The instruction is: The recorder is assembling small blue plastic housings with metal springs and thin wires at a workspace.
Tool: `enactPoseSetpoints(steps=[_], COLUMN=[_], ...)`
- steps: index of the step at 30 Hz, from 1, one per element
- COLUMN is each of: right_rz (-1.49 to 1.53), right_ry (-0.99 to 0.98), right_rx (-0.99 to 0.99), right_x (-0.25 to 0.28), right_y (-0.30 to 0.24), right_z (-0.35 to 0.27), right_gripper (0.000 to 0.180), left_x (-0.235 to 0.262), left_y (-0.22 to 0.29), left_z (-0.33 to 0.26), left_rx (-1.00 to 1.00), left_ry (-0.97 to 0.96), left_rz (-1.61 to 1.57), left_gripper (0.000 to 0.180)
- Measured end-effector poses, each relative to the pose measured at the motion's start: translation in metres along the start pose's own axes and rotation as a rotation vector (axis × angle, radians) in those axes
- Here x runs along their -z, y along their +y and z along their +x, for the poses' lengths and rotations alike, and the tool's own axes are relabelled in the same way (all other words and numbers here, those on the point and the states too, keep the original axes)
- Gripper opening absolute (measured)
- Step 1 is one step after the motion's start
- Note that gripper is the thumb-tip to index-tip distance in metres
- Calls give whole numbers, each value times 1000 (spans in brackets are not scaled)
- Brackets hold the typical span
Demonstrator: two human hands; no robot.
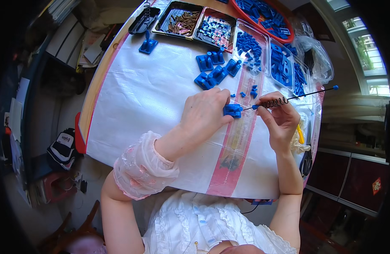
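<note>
My left hand (205,106) is closed on a small blue plastic part (233,111), pinched between thumb and fingers just above the table. In my right hand (280,120) is a black coiled rod (274,103) with a long straight end and a blue ball tip (335,87) pointing up to the right. A thin shaft runs from a blue piece at my right fingertips to the blue part, where it meets its right side. Several small blue pieces (254,91) lie just beyond my hands. Farther off stand several assembled blue parts (218,74).
Along the far edge sit a black tray of brass-coloured screws (181,23), a tray of small blue and silvery pieces (214,31), clear trays of blue parts (250,46) and a red basin (290,36). A blue base (148,45) stands far left. Yellow-handled tool (300,134) lies at right.
</note>
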State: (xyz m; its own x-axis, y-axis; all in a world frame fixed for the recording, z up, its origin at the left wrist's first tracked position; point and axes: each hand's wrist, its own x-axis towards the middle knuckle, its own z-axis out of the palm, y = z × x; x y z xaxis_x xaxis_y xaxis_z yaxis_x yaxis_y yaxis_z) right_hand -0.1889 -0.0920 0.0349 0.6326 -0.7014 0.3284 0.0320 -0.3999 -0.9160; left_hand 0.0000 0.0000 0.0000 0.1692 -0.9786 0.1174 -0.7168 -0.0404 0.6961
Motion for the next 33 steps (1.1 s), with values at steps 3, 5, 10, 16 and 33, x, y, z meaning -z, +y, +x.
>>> enactPoseSetpoints(steps=[3,5,10,16,33], right_rz=[-9,-13,-18,-21,-24], right_ry=[-16,-13,-2,-8,-1], right_rx=[12,-4,-11,-8,-17], right_x=[-1,2,1,0,-3], right_y=[-3,-2,-1,1,-1], right_z=[1,-1,-1,-1,1], right_gripper=[27,27,27,27,23], left_x=[0,-3,-1,-2,1], left_y=[0,3,4,2,2], left_z=[0,0,1,0,2], left_rx=[1,4,12,11,29], left_ry=[5,11,-3,-2,-29], left_rz=[-15,-28,-26,-23,-26], left_gripper=[33,33,34,34,32])
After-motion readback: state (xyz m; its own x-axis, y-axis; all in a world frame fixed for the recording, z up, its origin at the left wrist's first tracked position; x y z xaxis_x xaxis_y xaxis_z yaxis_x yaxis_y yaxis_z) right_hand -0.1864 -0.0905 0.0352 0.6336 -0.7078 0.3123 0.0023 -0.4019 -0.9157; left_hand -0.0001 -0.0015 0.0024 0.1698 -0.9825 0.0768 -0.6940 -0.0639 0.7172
